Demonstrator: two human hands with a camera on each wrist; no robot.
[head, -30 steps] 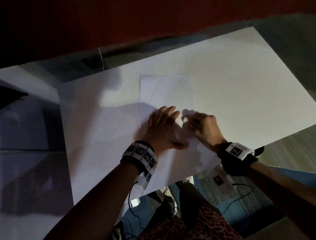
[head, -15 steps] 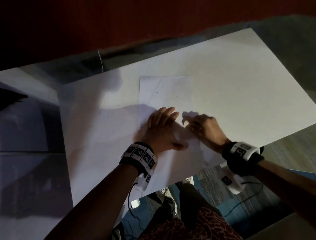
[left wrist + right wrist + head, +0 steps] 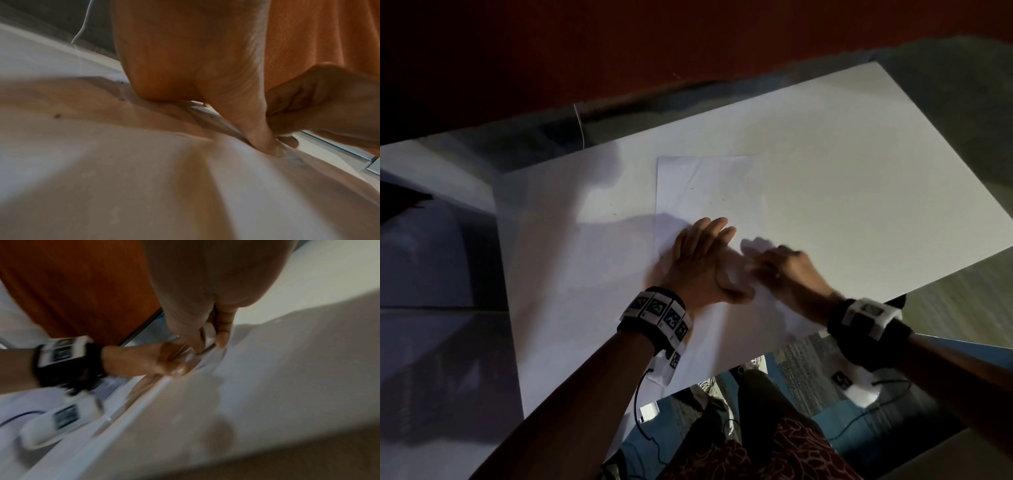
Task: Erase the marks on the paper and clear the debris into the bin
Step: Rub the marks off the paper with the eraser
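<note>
Paper (image 3: 709, 185) lying flat on the white counter (image 3: 859, 171), left hand (image 3: 700, 263) pressing it down with fingers straight, right hand (image 3: 787, 274) blurred just beside, its grip clamped on a small white eraser (image 3: 210, 332), dark debris specks (image 3: 722, 200) scattered across the sheet.

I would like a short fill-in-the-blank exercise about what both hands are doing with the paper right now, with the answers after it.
1. The left hand lies flat with straight fingers on the ____ to hold it down.
2. The right hand pinches a small white ____ against the paper.
3. Tiny dark ____ of debris lie on the sheet beyond the left hand's fingertips.
4. The paper rests on a large white ____.

Missing words: paper; eraser; specks; board
</note>
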